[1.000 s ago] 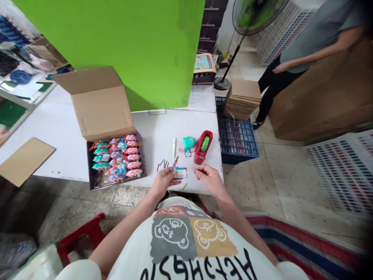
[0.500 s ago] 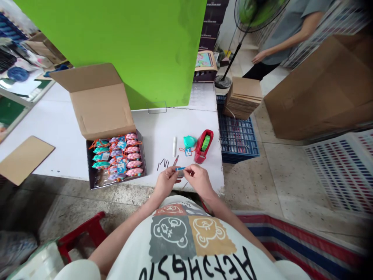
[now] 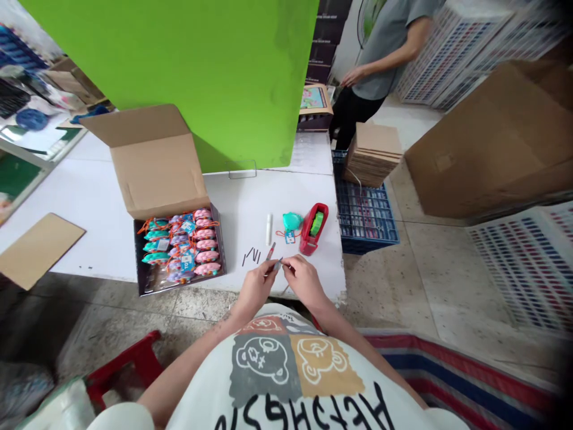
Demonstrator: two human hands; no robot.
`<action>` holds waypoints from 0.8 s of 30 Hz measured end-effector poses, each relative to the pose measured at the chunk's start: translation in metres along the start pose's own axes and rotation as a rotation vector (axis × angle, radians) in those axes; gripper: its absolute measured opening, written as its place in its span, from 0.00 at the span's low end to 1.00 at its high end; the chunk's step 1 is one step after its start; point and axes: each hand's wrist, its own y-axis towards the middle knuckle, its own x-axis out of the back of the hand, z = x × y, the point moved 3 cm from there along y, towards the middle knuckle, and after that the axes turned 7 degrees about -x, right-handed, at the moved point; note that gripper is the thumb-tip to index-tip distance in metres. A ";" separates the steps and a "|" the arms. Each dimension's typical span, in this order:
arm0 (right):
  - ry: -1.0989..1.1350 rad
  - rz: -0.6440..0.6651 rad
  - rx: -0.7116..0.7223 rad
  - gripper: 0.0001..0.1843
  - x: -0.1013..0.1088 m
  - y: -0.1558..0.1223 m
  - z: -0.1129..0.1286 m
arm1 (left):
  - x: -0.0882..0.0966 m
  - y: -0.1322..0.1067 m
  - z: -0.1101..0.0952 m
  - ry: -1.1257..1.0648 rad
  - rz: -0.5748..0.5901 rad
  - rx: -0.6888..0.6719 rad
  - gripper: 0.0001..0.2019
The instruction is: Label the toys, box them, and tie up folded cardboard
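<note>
My left hand is closed in a pinch on a small greyish tag-like piece at the table's front edge. The fingertips of my right hand are pinched together against its right side; what exactly they grip is too small to tell. Just beyond my left fingers lies a slim red-and-grey tool. Several thin black strips are scattered to its left. Farther back are a white capped tube, a teal toy with a blue tag, and a red tape dispenser with green tape.
At left an open cardboard box holds teal, purple and pink toys. A tall green panel stands behind. A flat cardboard piece overhangs the table's left. Beyond the right edge are a blue crate, stacked cardboard and another person.
The blue strip held between my hands now shows as a small greyish piece, turned in my fingers. The other person has moved left, in front of the fan.
</note>
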 end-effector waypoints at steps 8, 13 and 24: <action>0.553 0.159 -0.328 0.17 -0.016 0.006 -0.025 | -0.001 -0.003 -0.003 0.081 0.077 -0.103 0.15; 0.587 0.330 -0.378 0.15 -0.018 0.003 -0.030 | 0.003 -0.005 -0.005 -0.013 0.100 -0.109 0.15; 0.642 0.573 -0.433 0.15 -0.025 -0.018 -0.031 | -0.001 -0.012 0.019 -0.120 0.110 -0.014 0.09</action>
